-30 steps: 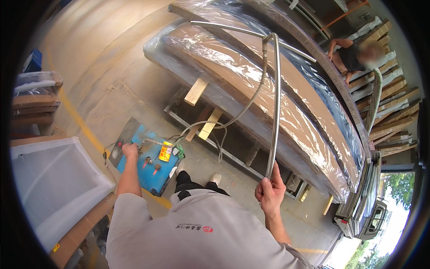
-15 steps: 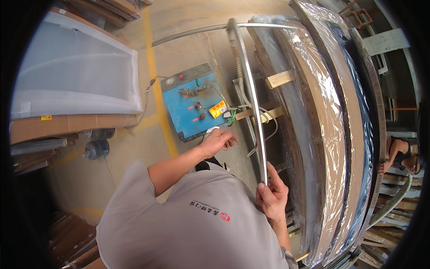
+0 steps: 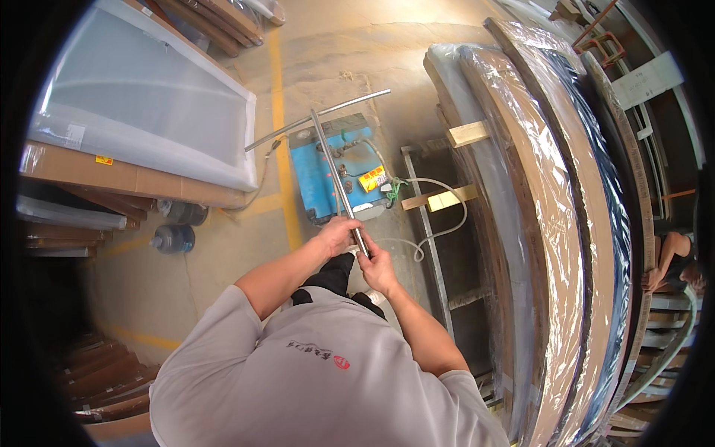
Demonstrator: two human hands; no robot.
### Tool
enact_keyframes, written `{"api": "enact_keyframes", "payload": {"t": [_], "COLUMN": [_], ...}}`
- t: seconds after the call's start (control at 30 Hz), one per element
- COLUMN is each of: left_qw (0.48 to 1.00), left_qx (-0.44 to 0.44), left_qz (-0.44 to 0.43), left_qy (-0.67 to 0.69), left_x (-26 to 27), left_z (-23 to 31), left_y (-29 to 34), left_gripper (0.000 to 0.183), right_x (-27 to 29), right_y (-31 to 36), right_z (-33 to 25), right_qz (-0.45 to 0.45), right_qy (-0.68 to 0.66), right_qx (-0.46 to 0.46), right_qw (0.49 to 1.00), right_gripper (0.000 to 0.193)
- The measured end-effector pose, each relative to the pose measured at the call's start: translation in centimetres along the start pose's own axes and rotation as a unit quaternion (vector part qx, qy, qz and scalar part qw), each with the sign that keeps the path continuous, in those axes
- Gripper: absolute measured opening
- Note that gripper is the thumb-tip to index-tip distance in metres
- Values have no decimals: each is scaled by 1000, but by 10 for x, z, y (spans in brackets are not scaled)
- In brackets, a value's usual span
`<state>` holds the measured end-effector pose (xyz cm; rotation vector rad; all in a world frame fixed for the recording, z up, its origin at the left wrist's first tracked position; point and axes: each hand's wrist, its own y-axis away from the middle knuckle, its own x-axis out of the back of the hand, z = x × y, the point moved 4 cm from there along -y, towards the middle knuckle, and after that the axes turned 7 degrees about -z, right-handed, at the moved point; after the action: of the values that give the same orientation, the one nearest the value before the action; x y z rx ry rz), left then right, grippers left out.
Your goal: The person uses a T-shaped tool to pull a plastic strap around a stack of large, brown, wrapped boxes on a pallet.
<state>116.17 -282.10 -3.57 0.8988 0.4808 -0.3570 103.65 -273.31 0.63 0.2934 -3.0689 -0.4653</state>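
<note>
Just above the person's grey-shirted chest, the left hand (image 3: 337, 235) and the right hand (image 3: 378, 268) are meeting on the near end of a T-shaped metal bar (image 3: 332, 170), and each grip is closing its fingers around the stem, so both are clamped on the bar, the left one slightly higher along it than the right. From the two hands the bar is running away and up across the picture, its stem crossing over a blue machine (image 3: 337, 170) standing on the floor, and it is ending in a long crosspiece that is slanting from lower left to upper right (the bar is thin, round and shiny silver, and it is catching the light along its length). Whether the far end is touching the machine or hanging above it cannot be told.

A white hose (image 3: 447, 216) is looping on the floor just right of the hands, beside a metal rack. Further right, plastic-wrapped curved panels (image 3: 555, 223) are leaning in a row, with small wooden blocks against them. A yellow floor line (image 3: 286, 186) is running past the machine's left side, and beyond it a large white-wrapped flat pack (image 3: 141, 112) is lying on cardboard. A water jug (image 3: 171, 239) is lying near the left edge.
</note>
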Motion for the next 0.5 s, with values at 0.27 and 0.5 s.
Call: {"api": "enact_keyframes", "payload": {"t": [0.27,0.5], "left_qw": [992,975], "left_qx": [102,187], "left_qz": [-19,-25], "left_qy": [-67,-113], "left_x": [20,39], "left_z": [-23,-40], "left_y": [-45,-69], "left_gripper": [9,10], "right_x": [12,2], "right_y": [-6,-5], "right_z": [44,75], "right_qz": [48,38], "right_qy": [149,319], "right_qx": [-56,-210], "right_qw": [986,924], "right_gripper": [59,64]}}
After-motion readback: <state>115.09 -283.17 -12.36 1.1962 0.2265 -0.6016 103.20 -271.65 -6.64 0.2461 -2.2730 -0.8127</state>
